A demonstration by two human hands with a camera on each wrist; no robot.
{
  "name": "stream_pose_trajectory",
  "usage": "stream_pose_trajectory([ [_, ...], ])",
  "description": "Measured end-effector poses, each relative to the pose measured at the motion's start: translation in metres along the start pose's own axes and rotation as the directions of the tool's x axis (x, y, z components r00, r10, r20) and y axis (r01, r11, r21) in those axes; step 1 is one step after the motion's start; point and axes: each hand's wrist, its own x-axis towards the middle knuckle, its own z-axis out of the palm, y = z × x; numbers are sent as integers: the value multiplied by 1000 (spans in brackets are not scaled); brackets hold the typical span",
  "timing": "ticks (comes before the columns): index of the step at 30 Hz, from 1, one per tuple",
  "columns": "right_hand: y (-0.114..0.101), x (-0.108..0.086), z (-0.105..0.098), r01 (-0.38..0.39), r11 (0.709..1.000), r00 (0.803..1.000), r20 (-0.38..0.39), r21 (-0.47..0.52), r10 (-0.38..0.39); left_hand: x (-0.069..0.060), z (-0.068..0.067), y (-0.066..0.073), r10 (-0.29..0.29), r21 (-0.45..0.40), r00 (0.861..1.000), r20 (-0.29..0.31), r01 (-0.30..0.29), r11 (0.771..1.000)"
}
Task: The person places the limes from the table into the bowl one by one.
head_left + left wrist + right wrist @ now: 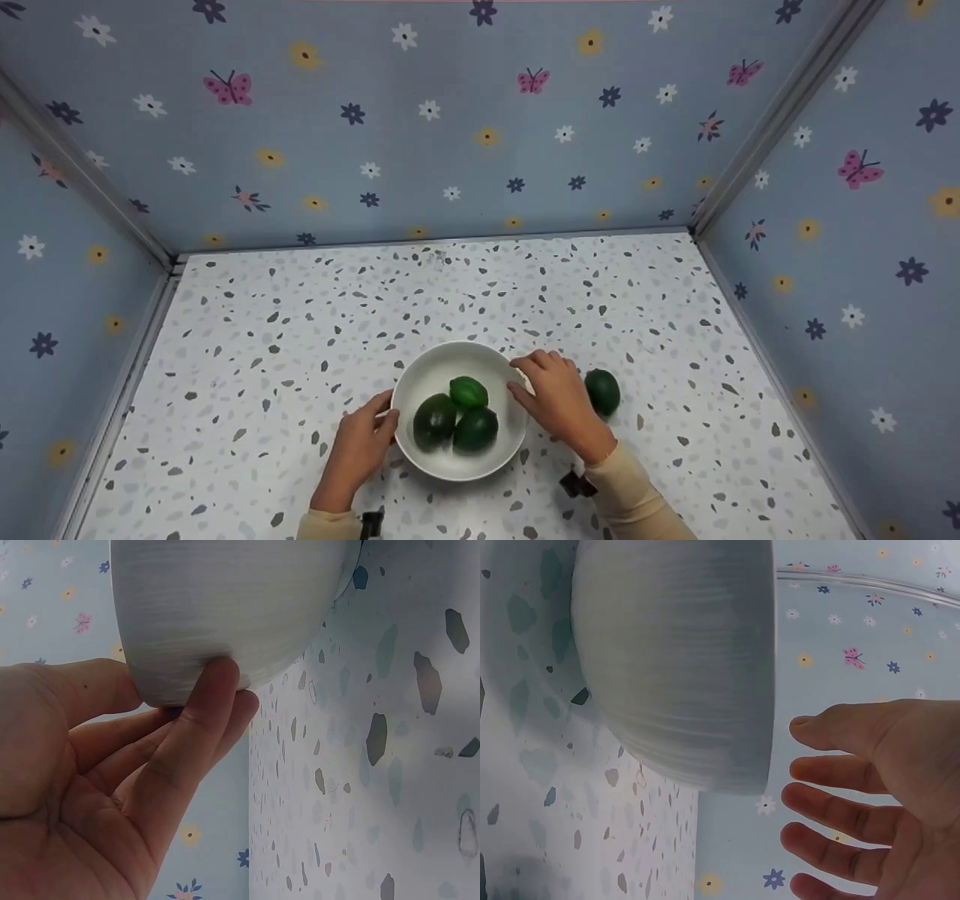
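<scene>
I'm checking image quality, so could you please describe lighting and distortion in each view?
Head: fairly even light over the bowl and tabletop; left wrist: the bowl's outside is shaded, with a darker patch where the left hand touches; right wrist: the pale rail bows, suggesting lens distortion, and the tabletop darkens beside the bowl.

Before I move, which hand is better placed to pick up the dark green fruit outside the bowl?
Probably the right hand: it holds nothing and is close to the loose fruit. The left hand grips the bowl on the opposite side, so its reach would likely cross the bowl.
</scene>
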Motion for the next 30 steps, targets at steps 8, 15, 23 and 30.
stream_pose_trajectory([
  [8,12,-10,-8,-23,1000,999,-27,11,24,2,0,-2,-6,-3,1000,7,6,1000],
  [15,30,-20,-18,-85,996,995,-56,34,86,2,-1,-1,-2,5,1000,5,1,1000],
  [23,56,-35,-32,-209,976,975,-65,60,212,2,-1,-1,-9,10,1000,2,9,1000],
  [30,72,-50,-39,-287,954,957,-15,84,289,2,-1,-3,-17,4,1000,7,17,1000],
])
